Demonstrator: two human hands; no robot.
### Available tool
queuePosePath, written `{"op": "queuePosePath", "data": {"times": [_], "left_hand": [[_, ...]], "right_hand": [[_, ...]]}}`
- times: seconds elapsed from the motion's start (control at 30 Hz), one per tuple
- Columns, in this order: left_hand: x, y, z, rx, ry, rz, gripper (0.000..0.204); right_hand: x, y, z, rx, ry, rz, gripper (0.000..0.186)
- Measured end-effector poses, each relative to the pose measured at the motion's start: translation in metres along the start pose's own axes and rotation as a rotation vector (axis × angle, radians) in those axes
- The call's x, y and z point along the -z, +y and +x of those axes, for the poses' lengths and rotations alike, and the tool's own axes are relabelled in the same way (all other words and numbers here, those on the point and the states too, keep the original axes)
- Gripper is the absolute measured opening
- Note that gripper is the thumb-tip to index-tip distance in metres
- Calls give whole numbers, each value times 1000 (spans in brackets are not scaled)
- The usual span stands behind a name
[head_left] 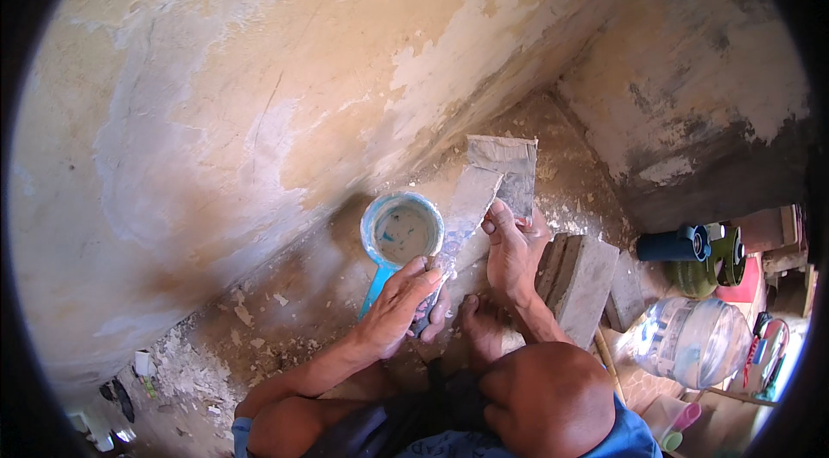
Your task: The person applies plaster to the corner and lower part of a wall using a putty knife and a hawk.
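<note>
My left hand (403,304) is closed around the handle of a putty-smeared putty knife (469,203), whose broad pale blade points up and to the right. Higher and to the right, my right hand (515,255) grips a second flat scraper (516,177) by its lower end; its grey blade is crusted with dried putty along the top. The two blades overlap, the left one in front of the right; whether they touch I cannot tell. Just left of them on the floor stands a light-blue dipper (369,238) with wet greyish putty inside, its handle running toward my left wrist.
A patchy, peeling wall (259,95) slants along the left and meets another wall (691,130) in the corner. Flaked paint litters the floor (250,320). Concrete blocks (589,290), a large clear water bottle (691,341) and a dark-blue bottle (669,244) stand right.
</note>
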State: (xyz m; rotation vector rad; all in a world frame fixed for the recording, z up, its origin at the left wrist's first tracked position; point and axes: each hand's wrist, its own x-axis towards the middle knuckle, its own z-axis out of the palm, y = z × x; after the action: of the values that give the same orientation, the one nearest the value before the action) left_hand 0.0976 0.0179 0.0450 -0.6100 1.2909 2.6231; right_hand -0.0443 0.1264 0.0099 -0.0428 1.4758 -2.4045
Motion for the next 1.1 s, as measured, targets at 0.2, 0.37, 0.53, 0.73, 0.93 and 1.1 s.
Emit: {"op": "queuePosePath", "data": {"times": [0.2,0.37,0.53,0.73,0.93,1.1], "left_hand": [[-10,-4,11,-65,15,57,22],[-12,-8,15,-113,5,-3,18],[-8,-11,18,-145,24,-42,18],[-7,0,20,-247,70,-52,20],[4,-7,8,-182,91,-21,21],[5,-14,7,-146,55,112,21]], "right_hand": [[1,5,-6,43,-8,-145,11],[1,7,-10,54,-33,-170,21],[11,13,-8,42,-46,-218,22],[14,12,-13,-30,-39,-233,21],[16,5,2,-54,-13,21,23],[13,1,4,-36,-6,73,22]]}}
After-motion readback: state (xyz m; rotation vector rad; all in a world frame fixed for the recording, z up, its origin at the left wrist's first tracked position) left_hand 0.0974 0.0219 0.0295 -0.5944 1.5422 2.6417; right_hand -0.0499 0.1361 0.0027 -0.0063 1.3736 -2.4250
